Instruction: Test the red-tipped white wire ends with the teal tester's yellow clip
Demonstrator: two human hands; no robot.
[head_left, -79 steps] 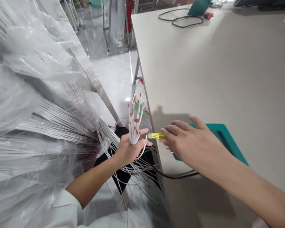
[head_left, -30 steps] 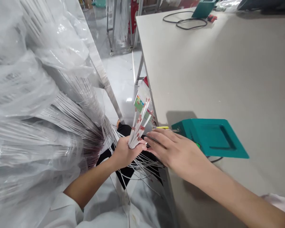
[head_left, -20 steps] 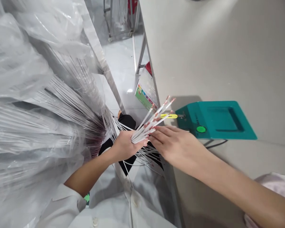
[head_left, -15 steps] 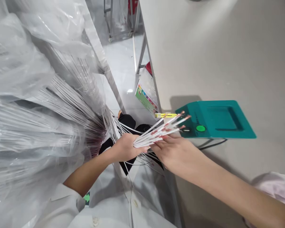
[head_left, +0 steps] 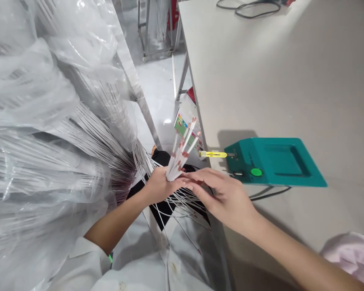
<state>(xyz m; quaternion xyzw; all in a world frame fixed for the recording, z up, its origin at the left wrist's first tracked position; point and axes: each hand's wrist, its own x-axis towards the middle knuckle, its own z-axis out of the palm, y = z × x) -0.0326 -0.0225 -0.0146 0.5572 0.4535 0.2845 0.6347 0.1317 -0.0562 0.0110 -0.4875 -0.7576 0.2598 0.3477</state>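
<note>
White wires (head_left: 184, 151) fan from our left hand (head_left: 160, 186), closed around them beside the counter (head_left: 276, 89). Our right hand (head_left: 227, 198), half curled, meets it; its hold we can't make out. A slackened left grip could scatter wires.

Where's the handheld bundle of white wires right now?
Head view, near the centre: the bundle is in the left hand, reddish ends up, the right hand reaching in by its base. The teal device sits to its right on the table.
</note>
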